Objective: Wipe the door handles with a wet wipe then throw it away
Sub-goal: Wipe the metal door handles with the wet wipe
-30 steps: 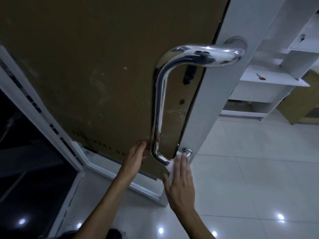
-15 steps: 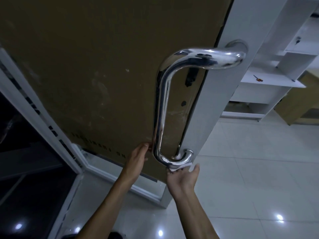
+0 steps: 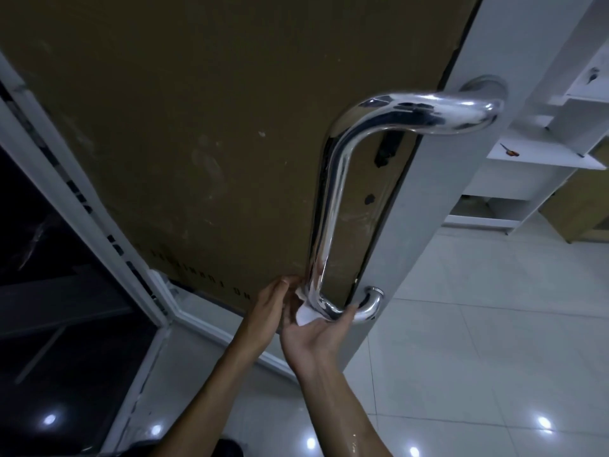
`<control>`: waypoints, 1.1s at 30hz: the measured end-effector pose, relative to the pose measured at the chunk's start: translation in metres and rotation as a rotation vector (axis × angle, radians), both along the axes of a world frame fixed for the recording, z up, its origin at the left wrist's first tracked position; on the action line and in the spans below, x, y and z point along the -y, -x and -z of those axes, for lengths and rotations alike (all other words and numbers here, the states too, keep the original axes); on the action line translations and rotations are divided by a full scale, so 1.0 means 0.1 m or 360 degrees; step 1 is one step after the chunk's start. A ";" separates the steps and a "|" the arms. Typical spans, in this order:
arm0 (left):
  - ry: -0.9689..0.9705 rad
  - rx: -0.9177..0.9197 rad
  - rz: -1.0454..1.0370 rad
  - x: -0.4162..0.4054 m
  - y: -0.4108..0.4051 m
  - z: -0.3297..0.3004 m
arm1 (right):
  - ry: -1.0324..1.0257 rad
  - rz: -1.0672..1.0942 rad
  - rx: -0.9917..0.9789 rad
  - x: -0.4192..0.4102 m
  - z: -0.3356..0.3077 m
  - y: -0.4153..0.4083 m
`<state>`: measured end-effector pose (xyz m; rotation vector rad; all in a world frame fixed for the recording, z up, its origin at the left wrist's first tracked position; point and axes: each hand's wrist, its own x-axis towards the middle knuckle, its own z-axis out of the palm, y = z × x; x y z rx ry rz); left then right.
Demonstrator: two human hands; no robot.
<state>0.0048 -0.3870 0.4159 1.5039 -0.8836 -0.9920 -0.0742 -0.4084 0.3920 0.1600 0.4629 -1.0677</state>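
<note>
- Glossy white floor tiles (image 3: 461, 324) and white shelving (image 3: 543, 153) lie beyond a brown door (image 3: 197, 143) standing ajar.
- Head view: the chrome door handle (image 3: 333, 206) curves down to its lower bend, where the right hand (image 3: 316, 331) cups from beneath, palm up, fingers (image 3: 351, 313) curled round the bar, pressing a white wet wipe (image 3: 304, 316) against the metal, likely to clean the underside.
- Just left of those fingers, the left hand (image 3: 268, 303) pinches the wipe's upper edge beside the bar, seemingly keeping it spread.

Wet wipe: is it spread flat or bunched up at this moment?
Bunched. The wet wipe shows as a crumpled white wad pressed by the right hand under the door handle's lower bend.
</note>
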 end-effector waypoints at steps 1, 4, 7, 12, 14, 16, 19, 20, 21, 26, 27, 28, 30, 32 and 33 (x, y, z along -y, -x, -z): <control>0.0023 0.0009 -0.0044 -0.02 -0.02 -0.01 | 0.0011 -0.0051 0.0059 0.00 -0.05 -0.06; 0.0088 0.0021 -0.0171 -0.05 -0.14 -0.07 | -0.0038 -0.0106 0.0079 0.04 -0.15 -0.11; 0.0081 0.0059 -0.0173 -0.08 -0.27 -0.09 | -0.0072 -0.0112 0.0078 0.06 -0.20 -0.06; 0.0073 0.0108 -0.0086 -0.12 -0.32 -0.05 | -0.0037 -0.0234 0.0146 0.07 -0.22 0.07; 0.0074 0.0127 -0.0055 -0.12 -0.31 -0.04 | -0.0004 -0.0319 0.0140 0.08 -0.21 0.13; 0.0059 0.0122 -0.0069 -0.10 -0.30 -0.04 | 0.0041 -0.0433 0.0063 0.07 -0.22 0.17; 0.0018 0.0163 -0.0065 -0.09 -0.30 -0.03 | 0.0085 -0.0572 -0.0048 0.04 -0.18 0.20; -0.0004 0.0185 -0.0064 -0.09 -0.29 -0.03 | 0.0094 -0.0589 -0.0058 0.04 -0.18 0.20; -0.0028 0.0198 -0.0072 -0.09 -0.29 -0.03 | 0.0105 -0.0591 -0.0054 0.04 -0.17 0.21; -0.0179 0.0328 -0.0215 -0.14 -0.27 -0.08 | 0.0222 -0.0535 -0.0103 0.04 -0.16 0.19; -0.0208 0.0346 -0.0240 -0.14 -0.27 -0.10 | 0.0246 -0.0534 -0.0110 0.04 -0.17 0.18; -0.0228 0.0370 -0.0255 -0.14 -0.26 -0.12 | 0.0264 -0.0540 -0.0102 0.03 -0.16 0.17; -0.0279 0.0398 -0.0252 -0.12 -0.26 -0.15 | 0.0266 -0.0552 -0.0071 0.02 -0.16 0.17; -0.0372 0.0424 -0.0217 -0.11 -0.26 -0.16 | 0.0262 -0.0564 -0.0036 0.02 -0.15 0.18; -0.0404 0.0452 -0.0178 -0.10 -0.26 -0.16 | 0.0263 -0.0578 -0.0027 0.01 -0.15 0.18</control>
